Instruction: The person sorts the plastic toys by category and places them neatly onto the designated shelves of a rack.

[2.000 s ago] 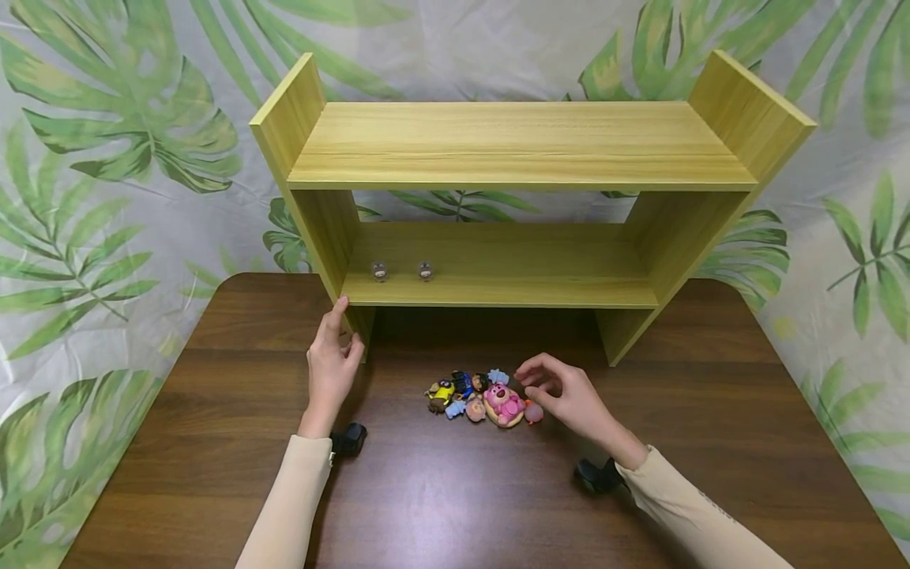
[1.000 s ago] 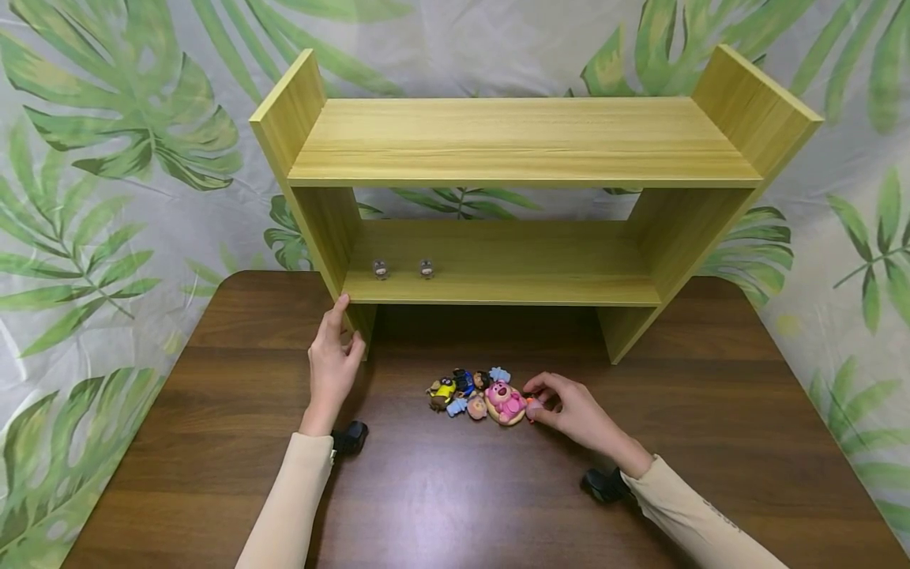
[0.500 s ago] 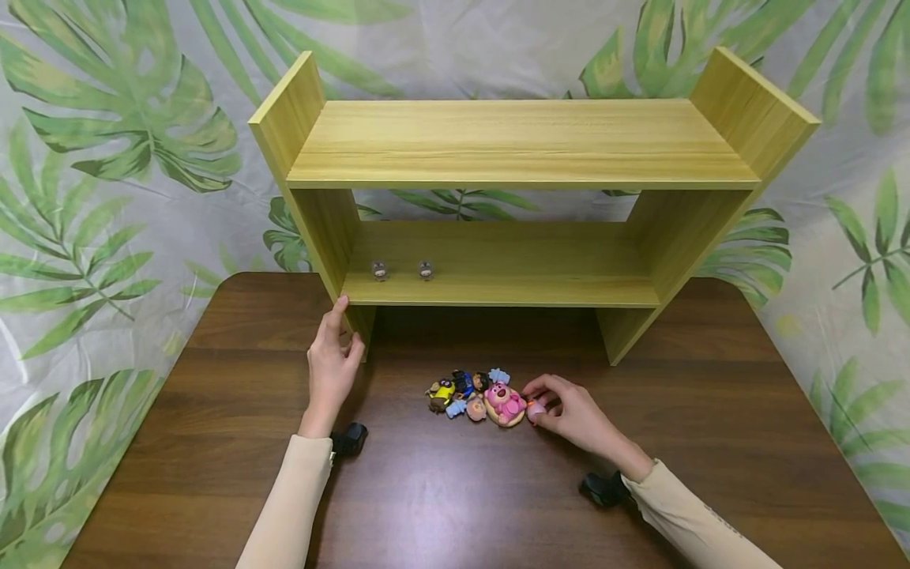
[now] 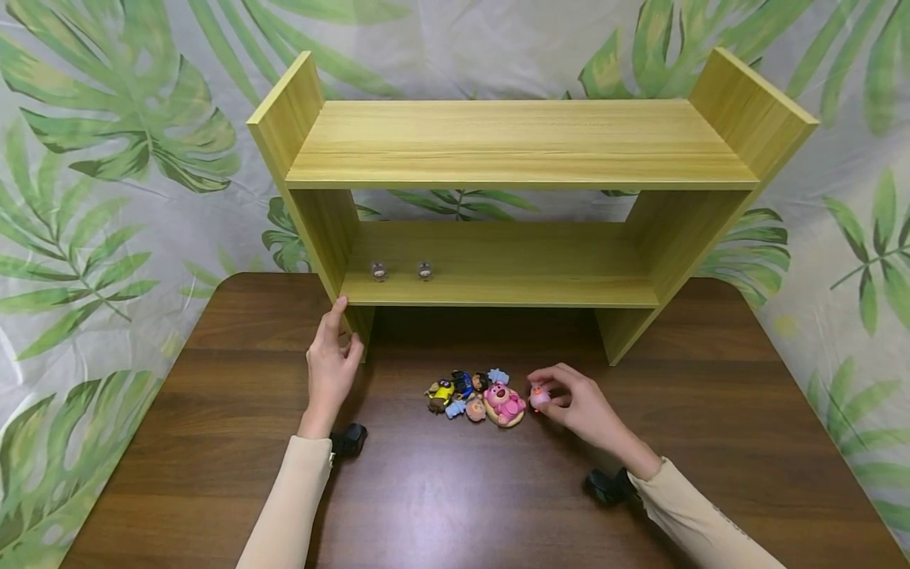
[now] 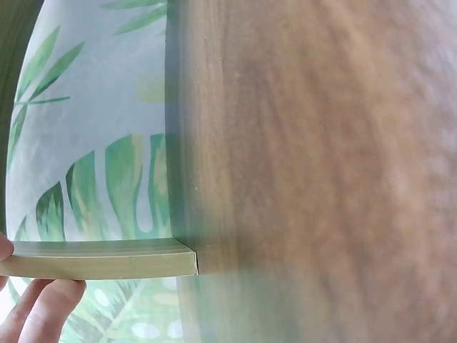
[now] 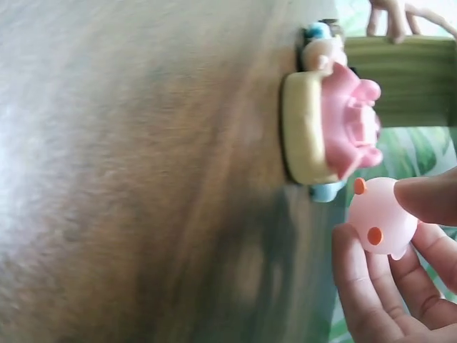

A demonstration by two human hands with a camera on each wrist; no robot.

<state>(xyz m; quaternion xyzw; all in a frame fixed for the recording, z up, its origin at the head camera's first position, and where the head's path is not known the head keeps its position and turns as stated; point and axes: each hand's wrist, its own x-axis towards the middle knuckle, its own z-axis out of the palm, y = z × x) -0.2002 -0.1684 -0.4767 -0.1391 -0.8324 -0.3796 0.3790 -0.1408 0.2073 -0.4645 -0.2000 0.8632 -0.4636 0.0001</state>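
Observation:
My right hand (image 4: 579, 403) pinches a small round pink toy figure (image 4: 540, 397) with orange feet, thumb on one side and fingers on the other. The right wrist view shows this figure (image 6: 383, 216) just off the tabletop, beside the pink bear toy (image 6: 350, 125). In the head view the bear toy (image 4: 504, 405) lies at the right end of a cluster of figurines. Among them are a yellow-and-brown figure (image 4: 441, 392) and a blue-clad figure (image 4: 465, 384). My left hand (image 4: 331, 356) grips the front edge of the wooden shelf's left side panel (image 5: 107, 264), its thumb and fingers on opposite faces.
The wooden shelf (image 4: 526, 146) stands at the back of the dark brown table (image 4: 441, 498). On its middle board, two small grey figurines (image 4: 379, 272) stand apart near the left end. Leaf-patterned cloth (image 4: 128, 118) hangs behind.
My right hand came down to the round pink figure, took it between thumb and fingers, and moved it slightly right, away from the bear toy. The left hand stayed on the shelf.

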